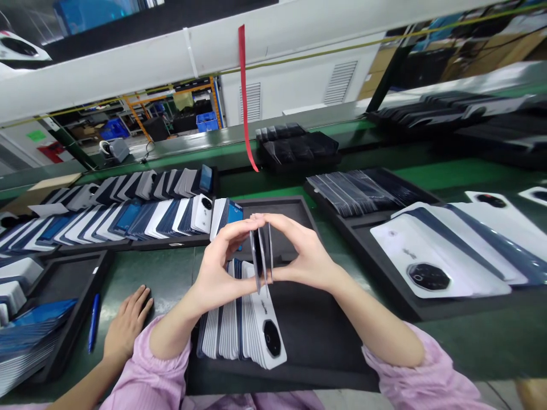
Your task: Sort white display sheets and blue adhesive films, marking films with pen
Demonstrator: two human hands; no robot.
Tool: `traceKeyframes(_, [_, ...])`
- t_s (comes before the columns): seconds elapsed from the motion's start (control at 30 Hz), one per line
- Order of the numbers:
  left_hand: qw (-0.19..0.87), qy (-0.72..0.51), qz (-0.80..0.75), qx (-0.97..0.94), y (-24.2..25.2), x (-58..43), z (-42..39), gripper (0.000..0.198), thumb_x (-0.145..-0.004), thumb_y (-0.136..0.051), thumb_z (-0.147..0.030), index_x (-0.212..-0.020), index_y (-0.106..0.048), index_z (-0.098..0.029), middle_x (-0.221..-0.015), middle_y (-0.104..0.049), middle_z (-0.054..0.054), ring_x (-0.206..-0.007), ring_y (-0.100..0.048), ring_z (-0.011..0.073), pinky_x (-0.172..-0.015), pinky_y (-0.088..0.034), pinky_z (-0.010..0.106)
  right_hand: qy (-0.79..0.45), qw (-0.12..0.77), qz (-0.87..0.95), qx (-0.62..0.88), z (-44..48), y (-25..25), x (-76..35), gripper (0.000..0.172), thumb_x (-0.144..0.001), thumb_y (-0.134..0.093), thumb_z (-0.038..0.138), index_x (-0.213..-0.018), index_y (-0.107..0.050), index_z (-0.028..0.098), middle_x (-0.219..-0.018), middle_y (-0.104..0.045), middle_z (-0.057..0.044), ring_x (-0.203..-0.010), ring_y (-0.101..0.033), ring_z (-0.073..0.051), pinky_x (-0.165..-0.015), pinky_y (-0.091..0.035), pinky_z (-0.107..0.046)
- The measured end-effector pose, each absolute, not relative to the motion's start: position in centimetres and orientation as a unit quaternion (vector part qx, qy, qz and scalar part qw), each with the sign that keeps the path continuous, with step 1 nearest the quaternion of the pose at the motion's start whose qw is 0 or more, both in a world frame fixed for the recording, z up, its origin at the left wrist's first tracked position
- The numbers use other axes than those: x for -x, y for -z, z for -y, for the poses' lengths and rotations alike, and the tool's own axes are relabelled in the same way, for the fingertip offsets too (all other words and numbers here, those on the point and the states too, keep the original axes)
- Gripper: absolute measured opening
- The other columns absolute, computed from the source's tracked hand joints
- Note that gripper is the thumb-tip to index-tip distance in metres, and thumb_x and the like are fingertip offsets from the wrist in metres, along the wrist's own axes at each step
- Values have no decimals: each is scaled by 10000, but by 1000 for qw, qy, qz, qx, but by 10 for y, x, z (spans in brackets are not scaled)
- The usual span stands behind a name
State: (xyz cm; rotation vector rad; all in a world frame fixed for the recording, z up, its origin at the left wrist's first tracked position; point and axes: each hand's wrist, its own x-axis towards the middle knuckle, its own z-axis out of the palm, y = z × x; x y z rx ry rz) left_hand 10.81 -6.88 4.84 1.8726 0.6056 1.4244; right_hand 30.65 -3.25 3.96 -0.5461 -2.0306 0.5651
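Note:
My left hand and my right hand meet over a black tray. Between them they grip a few thin phone back covers, held upright and seen nearly edge-on. The fingers close over the top edges and the thumbs press from below. Narrow gaps show between the held covers. Just beneath, a row of white and dark blue phone back covers leans in the tray's left part. Its front cover is white with a dark camera area.
Another person's hand rests flat on the green table to the left, near a blue pen. More filled trays stand left and behind. At right, a tray holds large white and blue covers. A red strip hangs ahead.

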Motion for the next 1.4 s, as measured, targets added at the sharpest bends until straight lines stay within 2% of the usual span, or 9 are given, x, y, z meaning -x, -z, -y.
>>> traceKeyframes(0.23, [304, -554, -224, -742, -46, -106, 68, 758, -695, -905, -219, -1353, -549, -340, -1387, -618, 57, -1329, -579, 247, -1102, -509, 346, -235, 478, 818, 217, 35, -41, -307, 856, -712, -898, 368, -1450, -476, 278, -1422, -619, -97, -1339, -579, -307, -1152, -472, -457])
traceKeyframes(0.37, [271, -552, -233, -753, -44, -105, 67, 744, -711, -893, -242, -1356, -532, -321, -1362, -618, 73, -1322, -579, 264, -1101, -511, 390, -266, 479, 803, 232, 36, -39, -307, 824, -688, -908, 351, -1398, -498, 268, -1412, -619, -107, -1348, -570, -314, -1157, -458, -477])
traceKeyframes(0.63, [186, -601, -347, -695, -41, -110, 71, 927, -596, -935, -265, -1400, -475, -298, -1357, -582, 94, -1246, -602, 296, -1025, -537, 429, -304, 493, 790, 201, 36, -37, -304, 759, -724, -875, 396, -1390, -527, 288, -1435, -585, -122, -1364, -542, -325, -1147, -452, -492])
traceKeyframes(0.93, [311, -601, -426, -600, -45, -115, 63, 885, -554, -957, -321, -1325, -527, -251, -1278, -624, 81, -1139, -650, 246, -911, -602, 370, -288, 484, 793, 232, 43, -30, -286, 496, -890, -701, 404, -1359, -608, 272, -1254, -659, -109, -1172, -653, -289, -998, -565, -419])
traceKeyframes(1.0, [297, -610, -427, -598, -46, -111, 61, 725, -628, -923, -322, -1270, -593, -244, -1203, -661, 61, -1078, -668, 222, -866, -610, 331, -306, 502, 760, 278, 44, -28, -285, 380, -913, -670, 392, -1272, -628, 273, -1210, -686, -96, -1104, -684, -273, -961, -582, -414])
traceKeyframes(1.07, [283, -619, -417, -602, -49, -105, 62, 432, -753, -846, -335, -1137, -683, -222, -1078, -702, 49, -973, -690, 196, -794, -607, 285, -331, 554, 690, 328, 44, -25, -284, 276, -900, -681, 395, -1131, -622, 256, -1108, -702, -89, -995, -707, -260, -905, -598, -417])
traceKeyframes(1.13, [293, -610, -401, -617, -53, -101, 64, 285, -846, -762, -351, -1090, -717, -209, -1035, -726, 63, -927, -707, 198, -773, -604, 282, -396, 606, 601, 338, 42, -25, -282, 360, -828, -755, 444, -1066, -568, 249, -1066, -696, -87, -963, -707, -265, -886, -601, -433])
traceKeyframes(1.27, [341, -519, -374, -689, -56, -99, 71, 550, -775, -813, -373, -1293, -657, -272, -1192, -729, 86, -1059, -717, 289, -833, -633, 391, -566, 595, 489, 295, 38, -30, -281, 594, -697, -838, 527, -1119, -515, 262, -1121, -703, -99, -1040, -700, -314, -914, -591, -495])
traceKeyframes(1.4, [342, -492, -366, -712, -45, -110, 73, 563, -746, -808, -291, -1280, -655, -383, -1135, -753, 23, -1079, -722, 302, -836, -647, 449, -532, 588, 514, 327, 34, -30, -282, 616, -756, -782, 562, -1209, -497, 257, -1225, -664, -128, -1160, -653, -318, -980, -562, -494])
